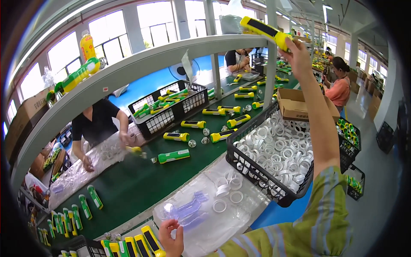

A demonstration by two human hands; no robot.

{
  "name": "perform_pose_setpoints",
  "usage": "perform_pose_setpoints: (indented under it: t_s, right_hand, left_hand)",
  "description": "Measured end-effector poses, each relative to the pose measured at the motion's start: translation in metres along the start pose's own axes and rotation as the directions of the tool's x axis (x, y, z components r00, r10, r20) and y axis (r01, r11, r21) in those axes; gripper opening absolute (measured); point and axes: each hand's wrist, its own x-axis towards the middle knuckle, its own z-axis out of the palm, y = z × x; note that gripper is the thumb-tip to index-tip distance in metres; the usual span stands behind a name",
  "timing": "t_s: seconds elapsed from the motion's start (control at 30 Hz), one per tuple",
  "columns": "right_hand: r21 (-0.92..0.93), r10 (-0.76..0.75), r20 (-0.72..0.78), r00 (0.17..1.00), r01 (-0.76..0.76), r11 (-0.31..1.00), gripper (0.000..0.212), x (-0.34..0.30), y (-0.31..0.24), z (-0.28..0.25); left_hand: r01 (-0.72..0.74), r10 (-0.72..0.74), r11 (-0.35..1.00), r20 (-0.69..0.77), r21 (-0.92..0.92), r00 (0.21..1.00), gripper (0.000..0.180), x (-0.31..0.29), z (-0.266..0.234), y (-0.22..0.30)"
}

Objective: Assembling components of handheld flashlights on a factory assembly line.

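Observation:
My right hand [296,55] is raised at the far end of the overhead shelf, fingers closed round one end of a yellow flashlight [262,28] with a long black panel. Low in the view, my left hand [172,238] has loosely curled fingers, with a gap between thumb and fingers and nothing visible in it. It is over the edge of the plastic-covered worktop [252,204], beside a row of yellow and green flashlights [141,244]. A few white rings [219,206] lie on the plastic. Many more white rings [274,150] fill a black crate [274,193] beneath my right arm.
A green conveyor belt [128,188] carries flashlights and clear round lens parts. Across it, a person in black [99,124] handles a blurred flashlight. A crate of flashlights [167,115] stands beyond the belt. The grey shelf [158,52] arches overhead; an open carton [299,105] sits behind the rings.

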Motion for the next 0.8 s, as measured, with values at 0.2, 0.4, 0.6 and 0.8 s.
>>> perform_pose_setpoints:
  t_s: [0.2, 0.4, 0.6, 0.8]
  right_hand:
    - [0.028, 0.166, -0.038, 0.985, -0.165, 0.986, 0.039, 0.077, 0.059, 0.068]
    - [-0.858, 0.259, -0.078, 0.963, -0.197, 0.475, 0.075, 0.143, 0.112, 0.09]
    - [-0.972, -0.085, 0.176, 0.981, 0.187, 0.144, 0.088, 0.203, 0.155, 0.087]
    - [-0.75, -0.56, 0.431, 0.708, 0.626, 0.215, 0.04, 0.08, 0.099, 0.086]
  left_hand:
    - [0.216, -0.195, 0.97, -0.166, 0.116, 0.967, 0.023, -0.016, -0.017, -0.005]
    - [0.338, -0.314, 0.939, -0.239, 0.066, 0.919, 0.026, -0.023, -0.023, -0.008]
    - [0.319, -0.305, 0.948, -0.254, 0.015, 0.918, 0.018, -0.017, -0.003, -0.01]
    - [0.237, -0.203, 0.948, -0.169, 0.213, 0.965, 0.012, 0.003, 0.01, -0.006]
